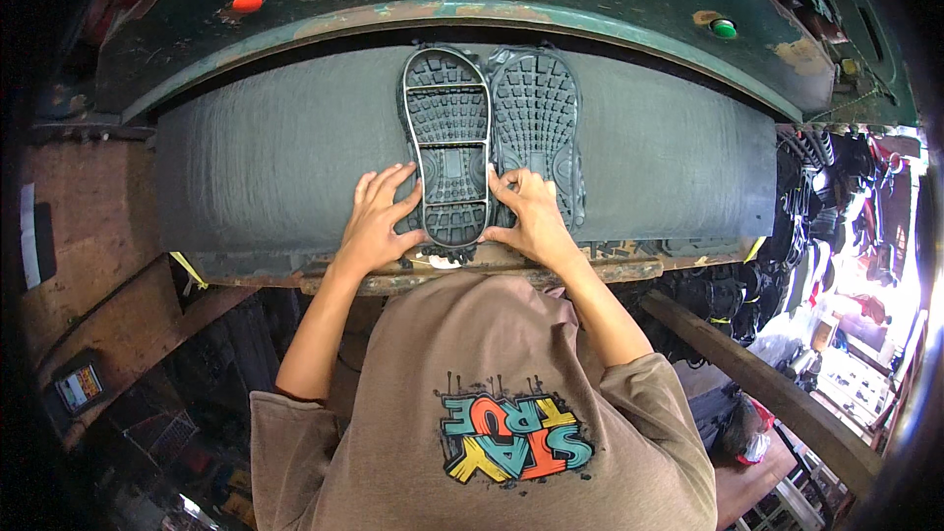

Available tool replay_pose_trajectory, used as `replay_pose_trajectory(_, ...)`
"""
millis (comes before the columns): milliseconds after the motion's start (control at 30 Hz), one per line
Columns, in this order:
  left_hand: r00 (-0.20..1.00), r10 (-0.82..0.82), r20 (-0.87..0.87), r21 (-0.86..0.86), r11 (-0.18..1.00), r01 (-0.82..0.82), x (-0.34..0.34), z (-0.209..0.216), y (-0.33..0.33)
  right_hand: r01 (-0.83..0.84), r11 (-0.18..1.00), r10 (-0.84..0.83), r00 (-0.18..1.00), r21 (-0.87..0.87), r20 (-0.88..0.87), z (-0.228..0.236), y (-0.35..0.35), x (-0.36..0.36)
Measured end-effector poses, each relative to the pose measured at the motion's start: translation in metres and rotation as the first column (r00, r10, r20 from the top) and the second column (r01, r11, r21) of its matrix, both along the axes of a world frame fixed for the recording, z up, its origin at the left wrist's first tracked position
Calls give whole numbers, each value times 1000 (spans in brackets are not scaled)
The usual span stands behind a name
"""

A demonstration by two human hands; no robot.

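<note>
A shoe-sole-shaped metal cutting die (454, 146), a thin rim with crossbars, lies on a black treaded rubber sole (450, 110). My left hand (377, 211) grips the die's lower left edge, thumb near its bottom end and fingers along its side. On the opposite edge, my right hand (531, 206) holds the die between a bent forefinger and thumb, its other fingers curled over the neighbouring sole. That second black rubber sole (537, 103) lies close against the first on the right, with no die on it. What lies under my fingers is hidden.
Both soles rest on a wide grey press bed (275, 152). Beyond it stands a green machine beam (669, 25) with a red button (248, 1) on the left and a green button (723, 29) on the right. A wooden bar (767, 388) runs along the lower right.
</note>
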State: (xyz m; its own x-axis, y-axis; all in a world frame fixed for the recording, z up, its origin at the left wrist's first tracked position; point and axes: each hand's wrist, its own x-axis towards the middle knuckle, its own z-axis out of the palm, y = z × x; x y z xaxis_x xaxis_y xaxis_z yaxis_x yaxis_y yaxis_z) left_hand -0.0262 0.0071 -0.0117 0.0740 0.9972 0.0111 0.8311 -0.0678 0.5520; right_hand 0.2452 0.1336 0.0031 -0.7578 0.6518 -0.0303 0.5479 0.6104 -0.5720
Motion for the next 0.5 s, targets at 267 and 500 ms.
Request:
replay_pose_trajectory(267, 1000, 6, -6, -2, 1000, -6, -3, -4, 4, -8, 1000, 7, 1000, -19, -11, -4, 6, -3)
replay_pose_trajectory(500, 1000, 19, 3, -22, 1000, -19, -1, -6, 4, -16, 1000, 16, 1000, -16, -24, -4, 7, -2)
